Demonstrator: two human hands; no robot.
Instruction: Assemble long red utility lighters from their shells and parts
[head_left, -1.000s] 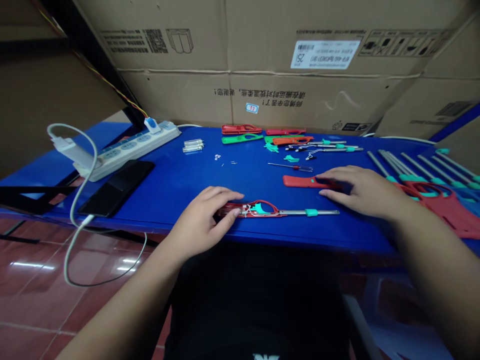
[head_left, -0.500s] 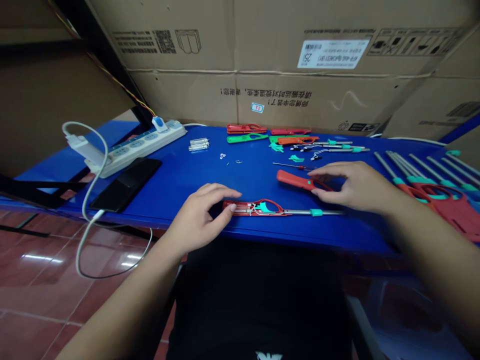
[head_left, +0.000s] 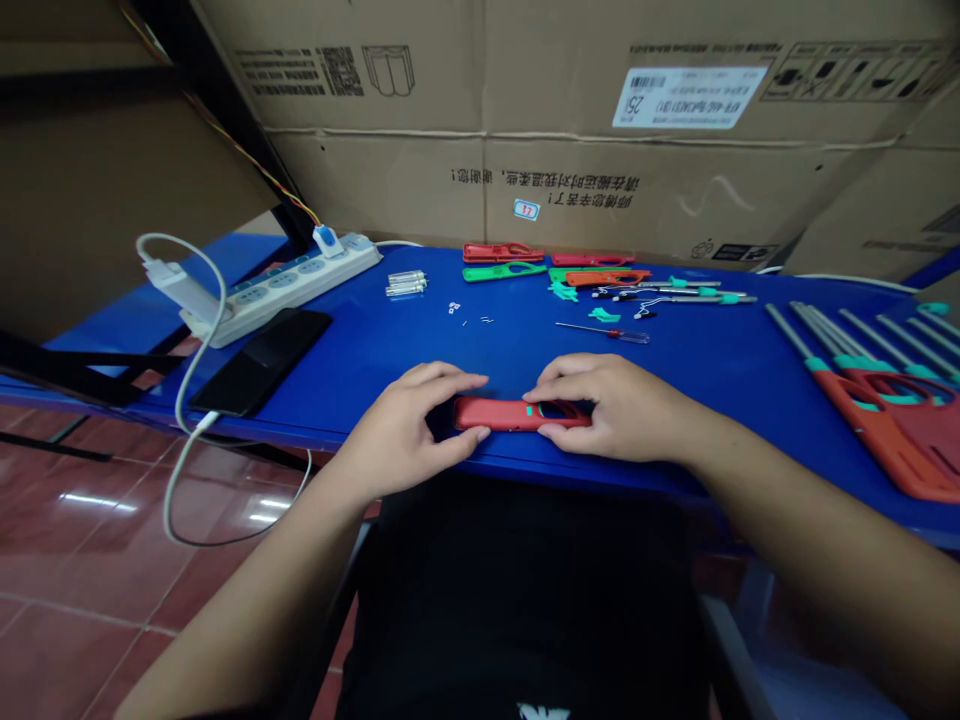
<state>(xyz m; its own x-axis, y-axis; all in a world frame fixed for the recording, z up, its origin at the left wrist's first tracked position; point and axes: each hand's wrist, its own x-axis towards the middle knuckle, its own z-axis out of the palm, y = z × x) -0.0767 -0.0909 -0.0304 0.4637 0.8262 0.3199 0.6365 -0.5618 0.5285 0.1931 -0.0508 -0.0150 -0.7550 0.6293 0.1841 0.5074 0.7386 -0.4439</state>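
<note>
A red lighter casing [head_left: 495, 413] lies along the front of the blue table, its upper shell now over the lower half and its inner parts. My left hand [head_left: 412, 430] is curved around the left end, thumb on the near side and fingers on the far side. At the other end my right hand [head_left: 619, 410] grips the shell by the trigger loop, covering the metal rod. Beyond the hands lies a screwdriver [head_left: 622, 336] with a clear handle. Small green triggers [head_left: 604, 314] and tiny white parts [head_left: 454, 307] are scattered farther back.
Red and green casing halves [head_left: 502, 272] line the back, near metal rods with wires [head_left: 697, 295]. Long-rod lighters [head_left: 862, 400] are gathered at right. A power strip [head_left: 300, 285], a black phone [head_left: 262, 360] and clear tanks [head_left: 406, 283] occupy the left. A cardboard box [head_left: 555, 100] stands behind.
My right hand has brought the red shell left and down onto the lower half, covering the inner parts. The left hand has stayed at the left end. The view has shifted slightly.
</note>
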